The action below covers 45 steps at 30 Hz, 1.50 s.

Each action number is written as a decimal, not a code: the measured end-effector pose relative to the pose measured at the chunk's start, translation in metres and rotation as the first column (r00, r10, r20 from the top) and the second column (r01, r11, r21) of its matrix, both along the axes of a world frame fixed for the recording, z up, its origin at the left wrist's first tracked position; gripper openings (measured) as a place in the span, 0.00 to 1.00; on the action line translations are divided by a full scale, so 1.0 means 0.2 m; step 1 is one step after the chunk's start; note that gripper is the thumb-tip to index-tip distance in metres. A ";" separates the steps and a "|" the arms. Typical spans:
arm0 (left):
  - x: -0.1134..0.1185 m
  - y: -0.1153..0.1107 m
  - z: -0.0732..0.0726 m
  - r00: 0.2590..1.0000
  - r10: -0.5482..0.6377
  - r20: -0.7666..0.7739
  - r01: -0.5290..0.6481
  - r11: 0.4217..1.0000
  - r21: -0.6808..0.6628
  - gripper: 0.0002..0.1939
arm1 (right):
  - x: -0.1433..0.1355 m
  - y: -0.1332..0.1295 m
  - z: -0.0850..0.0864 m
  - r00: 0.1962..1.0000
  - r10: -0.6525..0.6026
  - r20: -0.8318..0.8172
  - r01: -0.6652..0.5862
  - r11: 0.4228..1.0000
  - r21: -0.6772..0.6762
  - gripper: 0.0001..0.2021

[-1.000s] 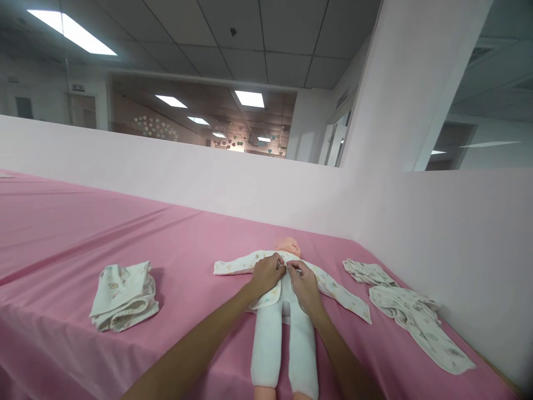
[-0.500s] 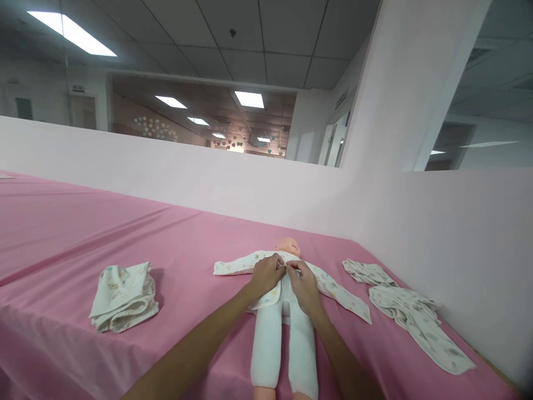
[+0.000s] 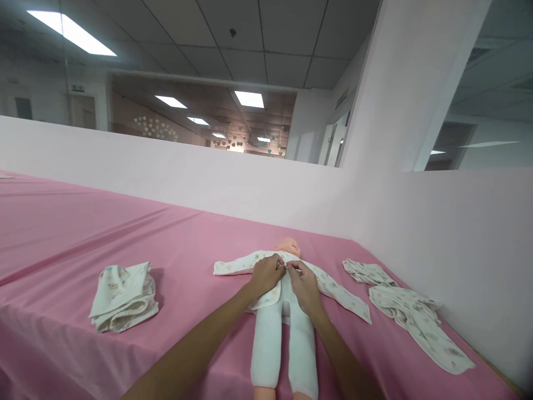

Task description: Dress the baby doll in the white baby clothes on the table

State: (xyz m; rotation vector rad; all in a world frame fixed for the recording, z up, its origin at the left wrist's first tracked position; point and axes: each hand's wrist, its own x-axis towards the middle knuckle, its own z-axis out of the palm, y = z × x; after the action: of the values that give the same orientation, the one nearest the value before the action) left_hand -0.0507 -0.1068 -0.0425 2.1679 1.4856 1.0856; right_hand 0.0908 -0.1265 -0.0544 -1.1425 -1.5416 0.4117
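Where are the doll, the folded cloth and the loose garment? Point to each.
doll [image 3: 287, 245]: head view, on its head.
folded cloth [image 3: 123, 295]: head view, on its top.
loose garment [image 3: 410, 314]: head view, on its middle.

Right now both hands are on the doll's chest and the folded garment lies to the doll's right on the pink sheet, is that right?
Not quite. In the head view the folded garment lies left of the doll; the garment on its right is spread loose. Both the left hand and right hand are on its chest.

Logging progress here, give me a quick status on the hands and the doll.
Left hand and right hand pinch the printed top at the doll chest. Doll flat on its back. Nothing in the way.
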 end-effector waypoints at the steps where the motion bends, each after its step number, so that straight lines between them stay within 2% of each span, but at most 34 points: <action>1: 0.00 0.00 0.00 1.000 -0.004 0.009 0.004 1.000 -0.002 0.07 | 0.00 0.00 0.00 1.000 -0.001 0.001 0.001 1.000 -0.001 0.14; 10: -0.02 -0.01 0.01 0.989 -0.064 0.133 0.071 0.997 -0.044 0.08 | -0.01 -0.03 0.03 0.999 0.011 0.032 -0.011 1.000 -0.002 0.13; 20: -0.04 0.02 0.01 0.934 -0.171 0.315 0.230 0.959 -0.163 0.10 | -0.01 -0.03 0.03 0.998 0.025 0.050 -0.025 1.000 0.009 0.12; 39: -0.05 0.02 0.00 0.889 -0.209 0.407 0.300 0.937 -0.176 0.08 | -0.01 -0.04 0.03 0.998 0.026 0.050 -0.027 0.999 0.023 0.13; 45: -0.03 0.02 -0.01 0.919 -0.157 0.362 0.226 0.961 -0.156 0.08 | -0.01 -0.03 0.03 0.998 0.027 0.053 -0.029 0.999 0.030 0.12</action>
State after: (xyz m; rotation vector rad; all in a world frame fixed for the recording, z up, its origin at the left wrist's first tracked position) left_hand -0.0572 -0.1028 -0.0436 1.8287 1.1424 1.1291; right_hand 0.0890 -0.1335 -0.0484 -1.1173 -1.6062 0.3782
